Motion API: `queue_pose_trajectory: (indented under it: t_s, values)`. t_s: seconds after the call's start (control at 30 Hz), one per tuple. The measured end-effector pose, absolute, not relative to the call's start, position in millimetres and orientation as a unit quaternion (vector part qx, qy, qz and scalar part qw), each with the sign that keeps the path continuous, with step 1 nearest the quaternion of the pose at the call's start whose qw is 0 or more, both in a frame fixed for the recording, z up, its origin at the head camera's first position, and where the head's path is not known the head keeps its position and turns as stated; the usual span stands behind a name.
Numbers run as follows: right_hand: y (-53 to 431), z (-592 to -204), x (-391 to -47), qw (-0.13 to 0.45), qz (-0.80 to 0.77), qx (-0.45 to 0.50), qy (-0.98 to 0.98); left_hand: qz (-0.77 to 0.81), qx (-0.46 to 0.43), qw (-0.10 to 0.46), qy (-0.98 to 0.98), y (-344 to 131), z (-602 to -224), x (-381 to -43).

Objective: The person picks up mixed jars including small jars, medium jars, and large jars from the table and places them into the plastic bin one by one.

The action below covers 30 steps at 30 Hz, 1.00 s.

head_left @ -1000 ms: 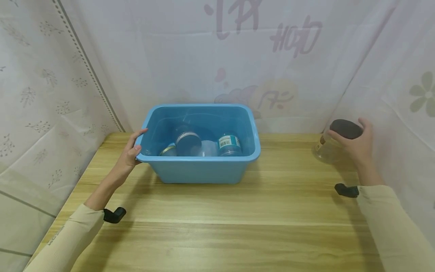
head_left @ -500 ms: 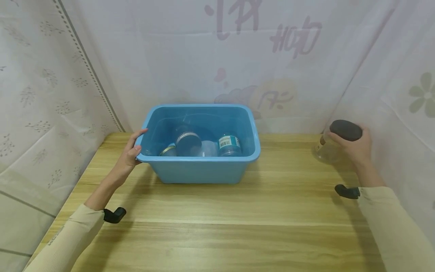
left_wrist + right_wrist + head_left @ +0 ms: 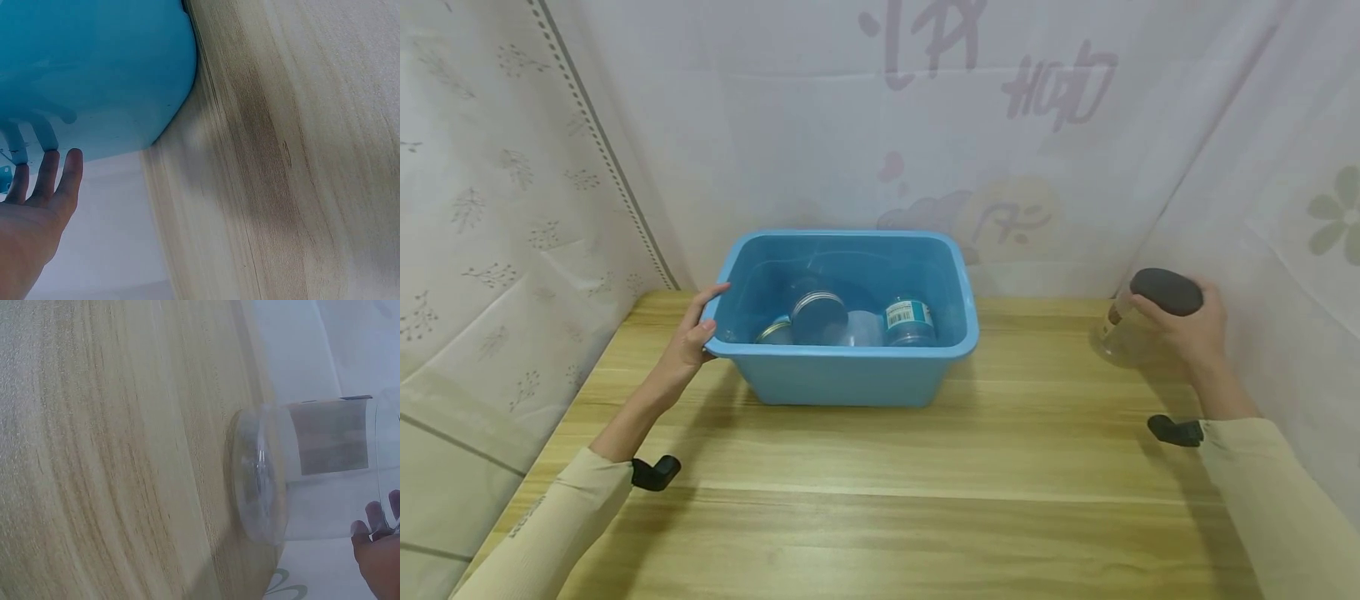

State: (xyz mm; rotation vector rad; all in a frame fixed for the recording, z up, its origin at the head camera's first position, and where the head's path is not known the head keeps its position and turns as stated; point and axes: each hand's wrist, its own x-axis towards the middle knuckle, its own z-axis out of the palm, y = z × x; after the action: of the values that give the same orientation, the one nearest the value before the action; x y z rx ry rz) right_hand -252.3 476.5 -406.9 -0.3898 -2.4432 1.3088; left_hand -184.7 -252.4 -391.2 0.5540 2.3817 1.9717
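My left hand (image 3: 683,343) holds the left rim of a blue plastic tub (image 3: 838,379). In the left wrist view, fingertips (image 3: 74,159) touch the tub's outer wall (image 3: 119,81). On the far right, my right hand (image 3: 1195,333) grips a tall clear jar (image 3: 1122,340) near its top, just below the black lid (image 3: 1167,292). Seen from the right wrist, the jar (image 3: 325,506) has its base at the tabletop and carries a brownish label. Inside the tub lie several jars, among them one with a silver lid (image 3: 820,317) and one with a teal-and-white label (image 3: 910,314).
Tub and jar stand on a wood-grain table (image 3: 880,492). A printed white curtain (image 3: 820,125) hangs behind and at both sides, close to the right hand. A black mount (image 3: 657,473) sticks out from each sleeve at the wrist.
The right hand has settled slightly round the upper part of the jar. The whole view has shifted a little; the left hand stays on the tub's rim.
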Motion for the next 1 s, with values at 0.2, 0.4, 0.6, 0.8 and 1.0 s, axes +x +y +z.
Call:
queue_pose_trajectory:
  t_s: [0.2,0.4,0.6,0.8,1.0]
  values:
    - [476.8,-407.0,-253.3,0.170,0.471,-0.127,-0.856,0.625,0.173,0.000,0.761,-251.9,-389.7,-183.6]
    - [475.5,-402.0,-252.6,0.168,0.472,-0.116,-0.858,0.624,0.177,-0.003,0.761,-252.0,-391.0,-184.6]
    - [474.5,-393.9,-248.5,0.164,0.477,-0.107,-0.857,0.629,0.177,-0.004,0.757,-251.2,-391.2,-184.6]
    - [468.9,-382.5,-242.5,0.175,0.503,-0.081,-0.842,0.629,0.172,-0.003,0.758,-250.5,-390.3,-184.6]
    - [467.9,-372.9,-240.0,0.175,0.516,-0.066,-0.836,0.640,0.168,-0.004,0.750,-250.8,-391.8,-185.8]
